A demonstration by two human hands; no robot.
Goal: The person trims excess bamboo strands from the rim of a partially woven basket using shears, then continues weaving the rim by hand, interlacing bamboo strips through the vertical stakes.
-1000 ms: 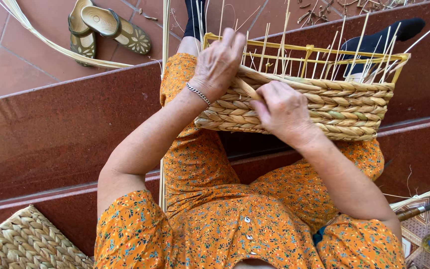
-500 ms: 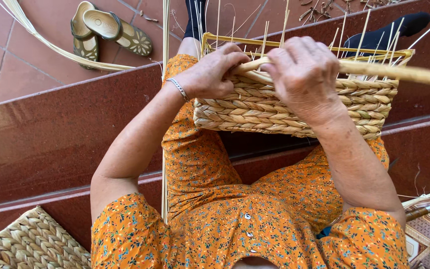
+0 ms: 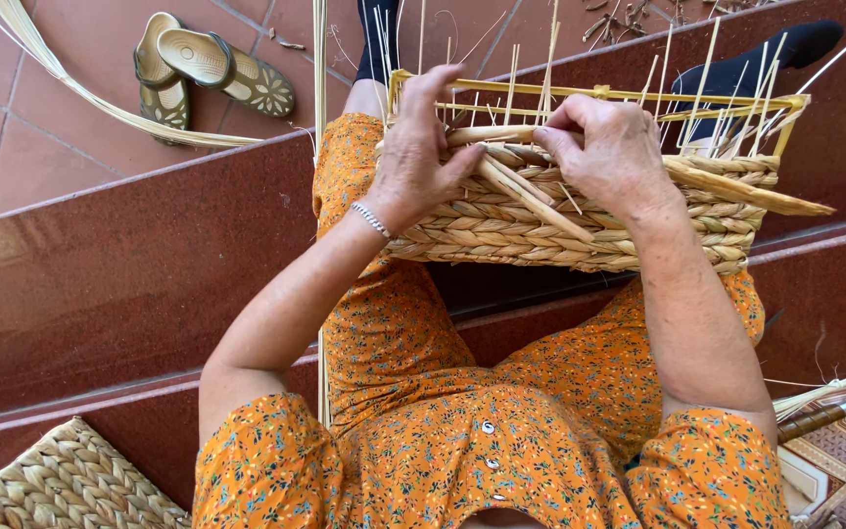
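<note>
Half-woven basket [image 3: 580,220] resting on the lap, leaning against the knees, above the orange flowered dress [image 3: 501,431]. Thin upright stakes and a yellow frame [image 3: 638,96] sticking up from the top edge; the far wall mostly hidden behind them.

Left hand [image 3: 418,157] on the near left end of the basket, fingers [image 3: 433,93] curled over the rim, thumb pressed down on a flat straw strand [image 3: 531,201] running slantwise across the weave. Fingertips out of sight inside the basket.

Right hand [image 3: 614,152] on the top edge, fingers pressed together and bent around a thick twisted strand [image 3: 746,191] jutting out to the right past the basket's corner. Grip point covered by the knuckles; hard to tell how the strand enters the weave.

Silver bracelet [image 3: 372,220] on the left wrist.

Pair of sandals [image 3: 212,73] on the tiled floor at upper left, beside a long curved bundle of straw [image 3: 100,98]. Woven mat [image 3: 61,485] cut off at the lower left corner. Black socks [image 3: 766,64] partly behind the basket. Objects at lower right cropped and unclear.
</note>
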